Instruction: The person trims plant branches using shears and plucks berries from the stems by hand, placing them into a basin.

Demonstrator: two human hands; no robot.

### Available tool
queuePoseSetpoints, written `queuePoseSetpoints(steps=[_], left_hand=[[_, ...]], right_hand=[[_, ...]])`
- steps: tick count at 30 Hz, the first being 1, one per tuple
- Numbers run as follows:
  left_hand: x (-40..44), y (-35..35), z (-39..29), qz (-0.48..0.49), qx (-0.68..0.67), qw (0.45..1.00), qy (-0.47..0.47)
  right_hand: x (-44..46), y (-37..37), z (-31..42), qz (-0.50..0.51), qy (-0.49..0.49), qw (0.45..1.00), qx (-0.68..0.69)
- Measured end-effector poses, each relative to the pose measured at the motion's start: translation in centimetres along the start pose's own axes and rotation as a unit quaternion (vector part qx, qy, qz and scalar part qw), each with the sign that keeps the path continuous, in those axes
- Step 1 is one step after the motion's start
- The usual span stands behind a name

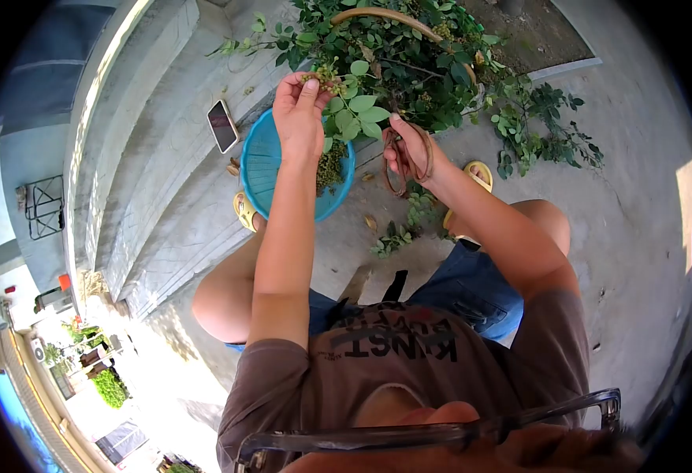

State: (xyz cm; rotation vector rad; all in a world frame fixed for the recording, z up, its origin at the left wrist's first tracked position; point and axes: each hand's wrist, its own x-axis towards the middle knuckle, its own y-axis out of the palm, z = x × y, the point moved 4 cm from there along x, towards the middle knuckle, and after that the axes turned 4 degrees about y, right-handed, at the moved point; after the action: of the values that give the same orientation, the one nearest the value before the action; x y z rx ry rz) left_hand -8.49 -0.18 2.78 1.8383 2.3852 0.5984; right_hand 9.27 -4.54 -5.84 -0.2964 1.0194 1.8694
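Note:
My left hand (300, 110) pinches a cluster of small green berries (326, 79) on a leafy sprig (358, 114). Just to the right, my right hand (411, 148) is closed around scissors with brown loop handles (394, 180); their blades are hard to make out against the dark leaves. Beneath my left wrist is a blue basin (259, 162) with picked green berries (330, 169) piled along its right side. Beyond both hands rises a heap of leafy branches (409, 67) in a basket with a curved handle (385, 12).
A phone (222, 126) lies on the concrete step (180, 142) left of the basin. Cut branches (543, 122) are on the ground at the right, and leafy scraps (405, 229) lie between my feet in yellow sandals (478, 175). A soil bed (535, 31) borders the paving.

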Motion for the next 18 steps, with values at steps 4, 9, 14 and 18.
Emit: queuePoseSetpoints(steps=[4, 9, 14, 18], left_hand=[[-2.3, -0.1, -1.3, -0.006, -0.098, 0.994, -0.057], [-5.4, 0.2, -1.6, 0.0, -0.149, 0.987, -0.067], [-7.3, 1.0, -1.5, 0.006, -0.133, 0.989, -0.057], [-8.0, 0.9, -2.5, -0.022, -0.096, 0.995, -0.029]], right_hand=[[-3.1, 1.2, 1.9, -0.026, -0.156, 0.987, -0.035], [-6.4, 1.5, 5.2, -0.045, -0.304, 0.95, -0.06], [-8.7, 1.6, 7.0, -0.052, -0.425, 0.899, -0.091], [-11.0, 2.2, 6.8, -0.057, -0.48, 0.826, -0.29]])
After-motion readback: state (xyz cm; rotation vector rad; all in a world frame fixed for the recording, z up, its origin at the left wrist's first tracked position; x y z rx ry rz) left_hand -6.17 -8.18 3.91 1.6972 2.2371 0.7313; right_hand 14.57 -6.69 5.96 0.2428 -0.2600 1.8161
